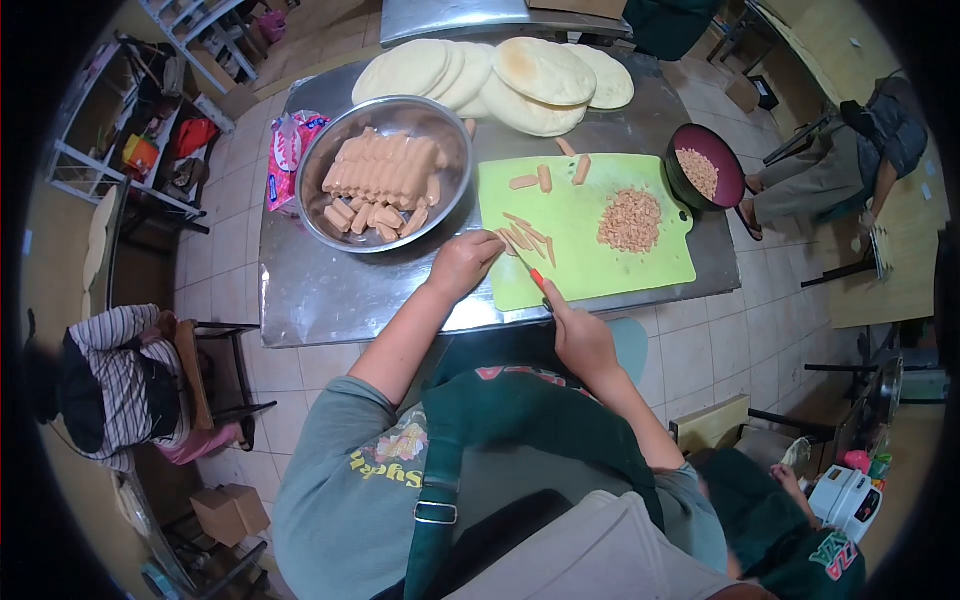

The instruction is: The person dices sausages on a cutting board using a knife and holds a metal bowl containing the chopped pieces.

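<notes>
On the green cutting board (pixel 590 275) my right hand (pixel 582 340) grips a knife (pixel 538 277) with a red and black handle. The fingers of my left hand (pixel 468 262) are pressed together on a piece of sausage (pixel 507 243) at the board's left edge, beside the blade. Thin sausage strips (pixel 530 233) lie just right of that hand. Farther back on the board are short sausage pieces (pixel 545 178), and a pile of diced sausage (pixel 630 220) sits on its right half. A steel bowl (pixel 455 150) with sausages (pixel 385 165) stands behind my left hand.
Flatbreads (pixel 545 75) lie at the back of the metal table (pixel 330 310). A dark bowl (pixel 733 160) of diced sausage stands at the board's right, a pink packet (pixel 288 150) at the far left. Other people are seated left (pixel 120 380), lower right (pixel 780 540) and upper right (pixel 830 180).
</notes>
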Tool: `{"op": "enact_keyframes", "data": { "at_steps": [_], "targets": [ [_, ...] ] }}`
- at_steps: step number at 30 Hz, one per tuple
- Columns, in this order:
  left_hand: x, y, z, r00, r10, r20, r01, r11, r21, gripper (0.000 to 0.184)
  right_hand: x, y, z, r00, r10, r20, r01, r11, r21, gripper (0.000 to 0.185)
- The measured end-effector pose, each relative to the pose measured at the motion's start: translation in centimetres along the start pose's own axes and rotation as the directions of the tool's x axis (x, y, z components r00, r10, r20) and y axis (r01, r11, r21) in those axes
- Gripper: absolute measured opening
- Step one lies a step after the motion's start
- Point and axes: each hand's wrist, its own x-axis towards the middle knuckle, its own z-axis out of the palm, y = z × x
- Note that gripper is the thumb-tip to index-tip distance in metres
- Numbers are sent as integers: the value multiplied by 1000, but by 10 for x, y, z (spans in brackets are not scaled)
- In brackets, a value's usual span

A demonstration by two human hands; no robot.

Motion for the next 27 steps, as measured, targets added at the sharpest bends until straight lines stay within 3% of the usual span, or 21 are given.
{"op": "enact_keyframes", "data": {
  "at_steps": [7,14,19,27],
  "targets": [
    [-1,-1,2,999,35,-11,-35,999,-8,11,-20,7,-28,989,91,117,-106,986,126,48],
    [-1,-1,2,998,65,-18,-64,997,35,12,2,1,-13,998,56,-36,-47,974,220,46],
    [-2,0,2,998,61,-34,-59,997,47,11,15,-7,6,995,-27,-93,26,1000,-11,48],
    [-1,0,3,999,43,-31,-43,999,19,13,28,-9,8,998,-45,-42,38,987,-156,59]
  ]
}}
